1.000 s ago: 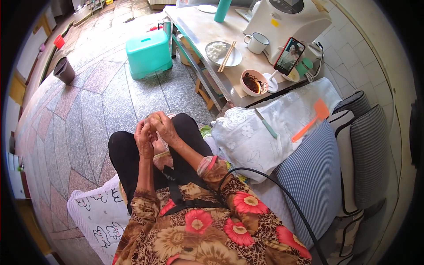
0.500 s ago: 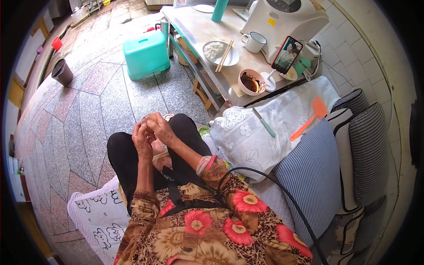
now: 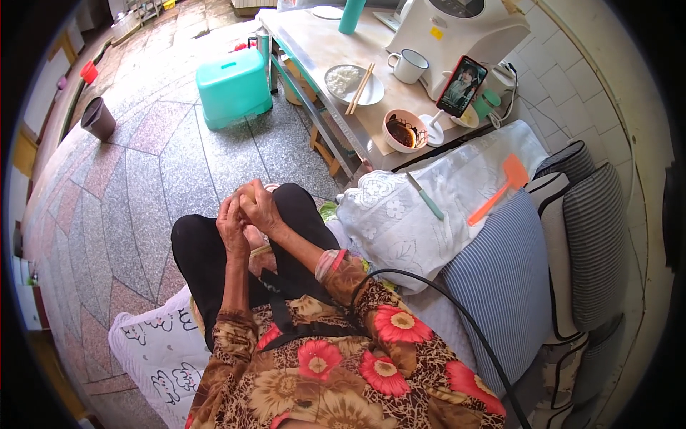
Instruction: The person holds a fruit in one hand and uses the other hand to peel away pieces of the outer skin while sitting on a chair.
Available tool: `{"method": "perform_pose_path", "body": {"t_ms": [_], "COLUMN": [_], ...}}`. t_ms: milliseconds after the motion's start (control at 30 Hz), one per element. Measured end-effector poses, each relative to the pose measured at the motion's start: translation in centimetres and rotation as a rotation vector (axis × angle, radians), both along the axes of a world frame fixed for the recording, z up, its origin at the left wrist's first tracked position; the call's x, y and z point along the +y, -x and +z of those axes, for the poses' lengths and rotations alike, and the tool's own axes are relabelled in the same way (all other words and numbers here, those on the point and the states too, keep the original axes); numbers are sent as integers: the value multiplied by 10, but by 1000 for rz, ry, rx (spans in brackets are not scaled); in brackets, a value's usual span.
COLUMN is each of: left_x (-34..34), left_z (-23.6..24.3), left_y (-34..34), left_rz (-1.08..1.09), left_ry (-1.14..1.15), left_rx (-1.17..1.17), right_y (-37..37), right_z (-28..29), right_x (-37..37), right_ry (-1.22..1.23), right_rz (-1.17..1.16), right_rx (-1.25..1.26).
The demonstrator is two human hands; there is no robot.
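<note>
My left hand [image 3: 231, 227] and my right hand [image 3: 261, 210] are pressed together in front of my knees, fingers curled and touching. Whatever lies between them, if anything, is hidden by the fingers. Black trousers [image 3: 196, 247] cover my legs on both sides of the hands. Beyond my right knee, a knife with a pale green handle [image 3: 432, 205] lies on a white lace cloth [image 3: 386, 239]. An orange spatula [image 3: 488, 205] rests farther right on that cloth.
On the table [image 3: 304, 43] stand a bowl of rice with chopsticks [image 3: 343, 80], a pink bowl of dark sauce [image 3: 404, 132], an enamel mug [image 3: 409, 66], a propped phone [image 3: 463, 86] and a white appliance [image 3: 464, 36]. A turquoise stool [image 3: 232, 86] and brown bin [image 3: 98, 119] stand on the floor.
The hands stay together in almost the same place, with the fingers shifting slightly. The whole view has moved a little, and the picture on the phone screen differs.
</note>
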State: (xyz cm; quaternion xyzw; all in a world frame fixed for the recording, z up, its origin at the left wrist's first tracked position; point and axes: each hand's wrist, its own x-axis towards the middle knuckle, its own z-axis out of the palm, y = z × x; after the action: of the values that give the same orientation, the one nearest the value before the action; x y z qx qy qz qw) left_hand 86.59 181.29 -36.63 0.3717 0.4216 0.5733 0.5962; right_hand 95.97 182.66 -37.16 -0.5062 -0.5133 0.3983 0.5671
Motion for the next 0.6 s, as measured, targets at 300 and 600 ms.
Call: {"method": "perform_pose_path", "body": {"t_ms": [300, 600], "left_x": [2, 1], "left_z": [1, -12], "left_y": [14, 8], "left_rz": [67, 67], "left_ry": [45, 83], "left_rx": [-125, -97], "right_y": [1, 2], "right_z": [5, -8], "right_x": [-7, -3], "right_ry": [14, 72], "right_rz": [165, 64], "right_rx": [23, -178]}}
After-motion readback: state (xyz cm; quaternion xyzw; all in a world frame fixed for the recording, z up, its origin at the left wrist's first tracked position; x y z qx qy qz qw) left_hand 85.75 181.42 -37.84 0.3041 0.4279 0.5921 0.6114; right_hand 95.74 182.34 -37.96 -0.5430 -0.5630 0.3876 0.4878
